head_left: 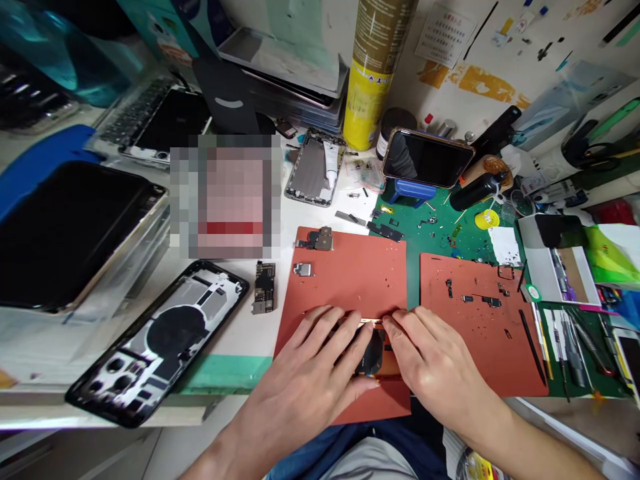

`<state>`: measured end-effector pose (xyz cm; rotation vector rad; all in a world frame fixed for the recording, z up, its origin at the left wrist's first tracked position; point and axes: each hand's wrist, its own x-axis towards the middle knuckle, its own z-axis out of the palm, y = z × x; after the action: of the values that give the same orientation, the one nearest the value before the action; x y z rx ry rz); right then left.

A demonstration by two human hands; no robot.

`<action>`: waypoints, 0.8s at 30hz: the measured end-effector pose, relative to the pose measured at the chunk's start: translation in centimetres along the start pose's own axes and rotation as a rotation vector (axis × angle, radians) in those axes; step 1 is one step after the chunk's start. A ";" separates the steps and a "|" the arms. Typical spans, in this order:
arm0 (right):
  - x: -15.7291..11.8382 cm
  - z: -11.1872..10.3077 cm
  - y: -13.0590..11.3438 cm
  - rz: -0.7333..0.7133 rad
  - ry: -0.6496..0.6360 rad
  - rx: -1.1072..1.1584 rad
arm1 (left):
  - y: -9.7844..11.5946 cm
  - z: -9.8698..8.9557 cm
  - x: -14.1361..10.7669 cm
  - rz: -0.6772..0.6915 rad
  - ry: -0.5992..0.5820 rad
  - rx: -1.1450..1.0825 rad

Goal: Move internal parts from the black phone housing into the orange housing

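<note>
On the red mat (pixel 350 267), both hands hold a phone housing (pixel 373 353) with a black round patch inside and an orange-gold edge. My left hand (pixel 320 363) lies over its left side, fingers closed along the far edge and thumb at the near side. My right hand (pixel 430 353) pinches its far right corner. Much of the housing is hidden under the fingers. Beyond it on the mat lie a camera module (pixel 321 239) and a small metal part (pixel 303 269).
A phone back shell (pixel 165 340) and a circuit board (pixel 263 288) lie at the left. A second red mat (pixel 480 333) holds small parts. Tools (pixel 575 347) lie at the right. A propped phone (pixel 427 159) and a yellow can (pixel 367 100) stand behind.
</note>
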<state>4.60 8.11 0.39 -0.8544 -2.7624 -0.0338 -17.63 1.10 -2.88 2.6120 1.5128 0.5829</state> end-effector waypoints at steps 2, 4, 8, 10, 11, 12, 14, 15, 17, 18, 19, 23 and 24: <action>0.2 -0.2 0.1 -0.034 -0.017 -0.010 | 0.0 0.0 0.0 -0.002 0.002 -0.003; 0.4 -0.4 0.1 -0.052 -0.026 -0.009 | 0.0 0.0 0.0 -0.005 0.006 -0.005; 0.7 -0.6 0.2 -0.072 -0.037 -0.008 | 0.0 0.1 -0.1 -0.009 0.015 -0.008; 0.8 -0.7 0.2 -0.092 -0.050 -0.006 | 0.0 0.1 -0.1 -0.008 0.015 -0.007; 0.8 -0.7 0.2 -0.097 -0.054 -0.007 | 0.0 0.1 -0.1 -0.006 0.014 -0.008; 0.9 -0.7 0.3 -0.100 -0.058 -0.008 | 0.0 0.1 -0.1 -0.006 0.012 -0.008; 0.9 -0.8 0.3 -0.097 -0.064 -0.011 | -0.1 0.1 -0.1 -0.006 0.011 -0.008; 0.9 -0.8 0.3 -0.095 -0.066 -0.013 | -0.1 0.1 0.0 -0.004 0.012 -0.006; 1.0 -0.8 0.3 -0.098 -0.072 -0.013 | -0.1 0.1 0.0 -0.004 0.013 -0.005; 1.0 -0.8 0.3 -0.101 -0.072 -0.013 | -0.1 0.1 0.0 -0.003 0.013 -0.005; 1.0 -0.8 0.3 -0.102 -0.073 -0.014 | -0.1 0.1 0.0 -0.003 0.011 -0.006; 0.9 -0.7 0.3 -0.095 -0.078 -0.019 | 0.0 0.2 -0.1 -0.007 0.008 -0.004; 0.9 -0.7 0.3 -0.094 -0.079 -0.021 | 0.0 0.2 -0.1 -0.008 0.009 -0.004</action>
<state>4.18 8.82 1.24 -0.7458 -2.8794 -0.0467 -17.65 1.01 -3.10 2.6025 1.5219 0.5968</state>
